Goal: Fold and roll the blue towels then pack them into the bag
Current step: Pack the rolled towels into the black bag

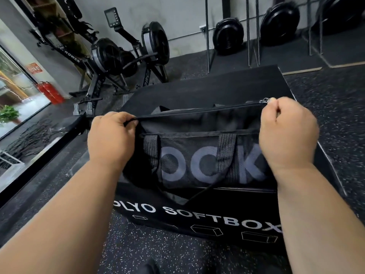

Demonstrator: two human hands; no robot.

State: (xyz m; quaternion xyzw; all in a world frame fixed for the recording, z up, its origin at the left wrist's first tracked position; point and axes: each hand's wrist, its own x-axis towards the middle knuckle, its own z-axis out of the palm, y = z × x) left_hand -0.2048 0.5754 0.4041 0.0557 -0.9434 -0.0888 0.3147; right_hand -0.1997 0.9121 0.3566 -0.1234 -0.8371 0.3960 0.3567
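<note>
A: Bag (199,155) — black, lying on its side on a black foam box (207,84) on the gym floor. Top zip (197,111) runs closed along the whole visible length, slider at the right end.

B: Hands?

A: Left hand (111,138) has its fingers curled round the left end of the bag at the zip's start, holding the fabric taut. Right hand (287,133) is closed, thumb and fingers pinching the metal zip pull (265,100) at the far right end.

B: Towels?

A: No blue towels in view. Judgement: they are most likely inside, since the bag reads as zipped; cannot confirm from this view.

B: So which step?

A: Judged as the tail of packing, the closing of the bag. The pull sits at the end of its track, so little travel seems left.

B: Next move calls for?

A: Probably seating the slider fully, then letting go with both hands. The left hand must keep tension while the right finishes, or the zip may bunch.

B: Legible writing?

A: Bag side, behind the mesh pocket and handles (227,147): large grey letters "OCK", partly covered. Box front: "PLYO SOFTBOX" in white, first letter cut off, above small box diagrams. Rowing machine (107,56) at left reads "ROWER". Red extinguisher (51,93) near the window; label unreadable.
</note>
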